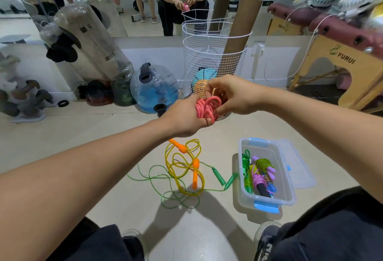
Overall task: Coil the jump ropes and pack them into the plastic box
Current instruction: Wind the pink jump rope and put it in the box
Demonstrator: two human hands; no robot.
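Floor (103,136) pale tiled, wall mirror (145,1) behind

Your left hand (186,115) covers most of the pink rope (207,107), so you can't see its handles or how many loops it has. Your right hand (230,97) hides the rope's far side, and its fingertips blend into the coil. In the box (267,169) the packed ropes overlap, so you can't count them. The lid (298,165) lies partly behind the box wall. Both forearms run off the frame edges, and your shoes are cut off at the bottom.
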